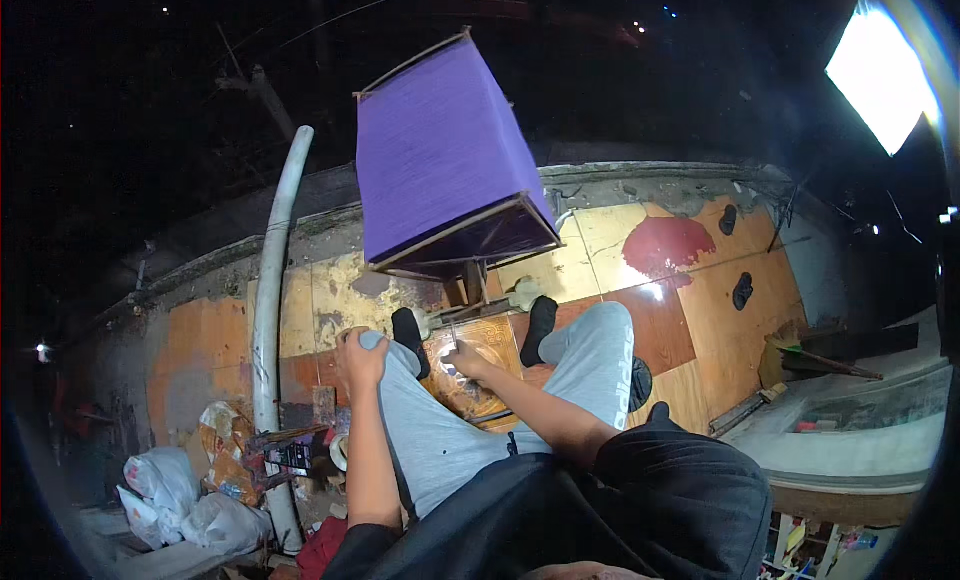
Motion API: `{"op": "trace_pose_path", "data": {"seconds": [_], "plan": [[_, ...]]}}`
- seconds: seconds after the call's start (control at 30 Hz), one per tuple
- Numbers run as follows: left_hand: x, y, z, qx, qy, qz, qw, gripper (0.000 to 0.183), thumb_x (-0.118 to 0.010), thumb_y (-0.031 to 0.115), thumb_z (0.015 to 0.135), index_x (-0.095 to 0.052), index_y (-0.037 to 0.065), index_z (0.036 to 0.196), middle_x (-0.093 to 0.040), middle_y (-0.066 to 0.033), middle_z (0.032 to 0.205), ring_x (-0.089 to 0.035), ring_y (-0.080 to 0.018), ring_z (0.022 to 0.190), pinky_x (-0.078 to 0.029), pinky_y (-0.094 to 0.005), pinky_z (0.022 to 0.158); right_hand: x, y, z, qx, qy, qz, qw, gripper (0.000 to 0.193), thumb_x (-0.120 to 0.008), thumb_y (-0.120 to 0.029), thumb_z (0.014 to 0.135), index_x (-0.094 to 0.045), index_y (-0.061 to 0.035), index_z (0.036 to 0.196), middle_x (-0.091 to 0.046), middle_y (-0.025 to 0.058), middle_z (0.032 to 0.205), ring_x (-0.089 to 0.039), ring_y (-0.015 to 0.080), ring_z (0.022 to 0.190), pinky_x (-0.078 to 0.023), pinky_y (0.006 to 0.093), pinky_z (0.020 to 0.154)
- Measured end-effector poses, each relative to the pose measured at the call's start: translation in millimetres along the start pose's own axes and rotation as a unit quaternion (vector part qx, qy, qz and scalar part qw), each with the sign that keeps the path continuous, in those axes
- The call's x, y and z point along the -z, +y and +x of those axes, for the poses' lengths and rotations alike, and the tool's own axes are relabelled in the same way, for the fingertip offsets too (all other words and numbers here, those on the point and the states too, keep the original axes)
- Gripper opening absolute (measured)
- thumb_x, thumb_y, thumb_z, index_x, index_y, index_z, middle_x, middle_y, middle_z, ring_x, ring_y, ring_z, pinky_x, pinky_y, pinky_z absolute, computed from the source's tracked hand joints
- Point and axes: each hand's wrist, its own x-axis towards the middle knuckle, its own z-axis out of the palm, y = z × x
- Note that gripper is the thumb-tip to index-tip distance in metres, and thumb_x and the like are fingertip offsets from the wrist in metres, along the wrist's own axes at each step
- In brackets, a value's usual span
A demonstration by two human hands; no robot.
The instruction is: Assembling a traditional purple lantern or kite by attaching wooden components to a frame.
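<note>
A large purple cloth-like box on a thin wooden frame stands tilted in front of me. Its lower end gapes towards me, and a wooden post shows under it. My right hand reaches down between my knees, fingers closed round a thin stick-like thing that points up towards the post. The thing is too small to name. A shiny brown patterned tile or board lies below that hand. My left hand rests on my left knee, fingers spread over the grey trousers, holding nothing.
A pale upright pole rises at the left, with white plastic bags near its foot. Patchwork boards cover the ground. Dark slippers lie at the right. A bright lamp glares at the upper right. A low wall edge runs behind.
</note>
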Motion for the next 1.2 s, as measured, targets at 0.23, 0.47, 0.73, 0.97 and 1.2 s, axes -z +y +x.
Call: {"op": "trace_pose_path", "data": {"seconds": [0.23,0.47,0.73,0.97,1.2], "plan": [[-4.7,-2.5,27.0,0.021,-0.050,0.040,0.998,0.041,-0.072,0.036,0.067,-0.069,0.013,0.101,-0.066,-0.0138,0.106,-0.061,-0.0325,0.100,-0.048,-0.0435,0.086,23.6,-72.5,-92.0,0.058,-0.275,0.292,0.914,0.060,-0.055,-0.032,0.092,-0.033,-0.0012,0.139,-0.050,0.0133,0.129,-0.056,0.0213,0.106,-0.047,0.0327,0.082],[-12.2,-9.0,57.1,0.042,-0.084,0.006,0.996,0.044,-0.070,0.044,0.069,-0.069,0.012,0.099,-0.069,-0.0141,0.097,-0.065,-0.0303,0.095,-0.050,-0.0412,0.080,113.4,-92.9,-132.3,0.048,-0.184,0.476,0.858,0.025,-0.048,-0.025,0.095,-0.057,-0.0031,0.103,-0.060,0.0065,0.086,-0.057,0.0223,0.091,-0.044,0.0441,0.091],[-14.7,-9.0,60.1,0.043,-0.075,-0.019,0.996,0.033,-0.068,0.040,0.073,-0.071,0.014,0.092,-0.070,-0.0097,0.092,-0.065,-0.0290,0.091,-0.050,-0.0403,0.079,200.7,-15.5,-58.5,0.035,0.174,0.174,0.969,0.025,-0.042,-0.020,0.094,-0.057,-0.0026,0.084,-0.049,0.0018,0.063,-0.049,0.0144,0.054,-0.042,0.0281,0.049],[-10.5,-5.9,57.4,0.066,-0.067,0.001,0.996,0.028,-0.065,0.038,0.075,-0.072,0.016,0.091,-0.069,-0.0108,0.095,-0.065,-0.0291,0.093,-0.050,-0.0399,0.081,82.7,75.6,57.1,0.120,0.297,-0.146,0.936,0.049,-0.063,-0.025,0.082,-0.049,0.0092,0.114,-0.062,0.0290,0.102,-0.061,0.0402,0.097,-0.048,0.0453,0.080],[-17.2,-16.4,62.9,0.063,-0.079,0.000,0.995,0.034,-0.063,0.042,0.073,-0.071,0.015,0.092,-0.069,-0.0129,0.098,-0.064,-0.0301,0.095,-0.049,-0.0390,0.083,-1.8,1.8,-13.1,0.046,-0.092,0.002,0.995,0.062,-0.055,-0.024,0.091,-0.029,0.0038,0.140,-0.055,0.0133,0.124,-0.056,0.0180,0.101,-0.049,0.0324,0.079]]}}
